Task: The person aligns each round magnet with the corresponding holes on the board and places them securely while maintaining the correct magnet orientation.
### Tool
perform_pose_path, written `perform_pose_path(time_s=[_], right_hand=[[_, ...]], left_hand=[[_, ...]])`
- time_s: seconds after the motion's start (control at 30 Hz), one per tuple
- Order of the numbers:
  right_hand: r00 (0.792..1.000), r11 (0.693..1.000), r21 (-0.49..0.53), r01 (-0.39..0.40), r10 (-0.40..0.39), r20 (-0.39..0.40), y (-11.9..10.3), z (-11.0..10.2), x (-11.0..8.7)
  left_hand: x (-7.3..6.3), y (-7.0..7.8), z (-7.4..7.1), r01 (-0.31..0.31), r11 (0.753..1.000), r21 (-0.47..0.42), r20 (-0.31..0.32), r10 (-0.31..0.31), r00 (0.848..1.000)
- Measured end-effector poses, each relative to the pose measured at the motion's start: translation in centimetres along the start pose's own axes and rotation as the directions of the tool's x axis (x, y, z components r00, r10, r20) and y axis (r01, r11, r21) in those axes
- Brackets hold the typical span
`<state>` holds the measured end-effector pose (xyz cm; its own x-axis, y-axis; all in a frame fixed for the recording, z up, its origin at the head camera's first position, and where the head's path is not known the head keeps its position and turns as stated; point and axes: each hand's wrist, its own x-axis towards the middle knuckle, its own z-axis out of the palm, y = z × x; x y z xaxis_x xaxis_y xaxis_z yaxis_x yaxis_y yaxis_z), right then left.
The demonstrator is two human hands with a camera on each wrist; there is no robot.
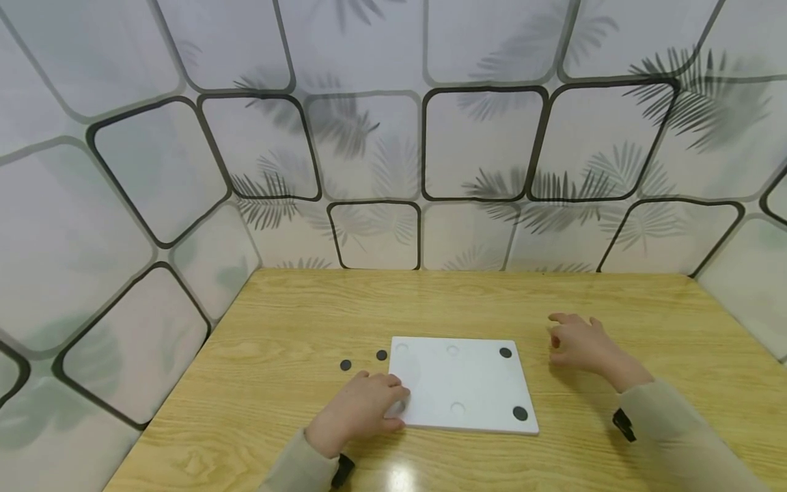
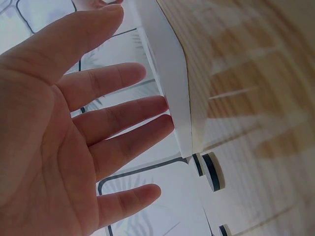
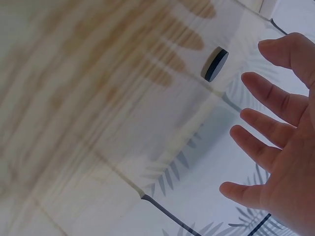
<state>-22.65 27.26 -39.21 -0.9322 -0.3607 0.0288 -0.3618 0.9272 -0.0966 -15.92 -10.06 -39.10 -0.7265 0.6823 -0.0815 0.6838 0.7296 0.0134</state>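
Observation:
A white rectangular board (image 1: 461,383) with shallow round recesses lies on the table. Two black discs sit at its right corners, one at the back (image 1: 505,352) and one at the front (image 1: 520,413). My left hand (image 1: 363,408) is over the board's front left corner, fingers extended in the left wrist view; whether the tips touch the board I cannot tell. To the right of the board, my right hand (image 1: 581,345) is held above the table with nothing in it. In the right wrist view a dark disc (image 3: 216,65) lies beyond its spread fingers.
Two loose black discs, one nearer the board (image 1: 382,355) and one farther left (image 1: 346,365), lie on the wooden table (image 1: 295,307). A patterned curtain (image 1: 369,150) encloses the back and sides of the table.

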Motion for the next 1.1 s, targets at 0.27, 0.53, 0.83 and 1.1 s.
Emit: perform_pose_path(time_s=[0.27,0.53,0.83,1.1], right_hand=[[1.000,0.999,-0.038,0.005,-0.005,0.016,0.06,0.17,-0.04],[0.999,0.999,-0.032,0.011,-0.010,0.031,-0.04,0.50,-0.17],[0.999,0.999,-0.026,0.018,-0.016,0.047,-0.08,0.51,-0.50],[0.998,1.000,-0.027,0.005,-0.004,0.062,0.26,0.51,-0.56]], left_hand=[[0.02,-0.01,-0.12,-0.005,1.000,-0.006,0.010,0.005,1.000],[0.02,0.00,-0.03,-0.006,1.000,0.007,0.013,0.006,1.000],[-0.01,0.03,-0.09,-0.010,1.000,0.013,0.012,0.010,1.000],[-0.04,0.04,-0.15,-0.008,1.000,0.012,0.009,0.008,1.000]])
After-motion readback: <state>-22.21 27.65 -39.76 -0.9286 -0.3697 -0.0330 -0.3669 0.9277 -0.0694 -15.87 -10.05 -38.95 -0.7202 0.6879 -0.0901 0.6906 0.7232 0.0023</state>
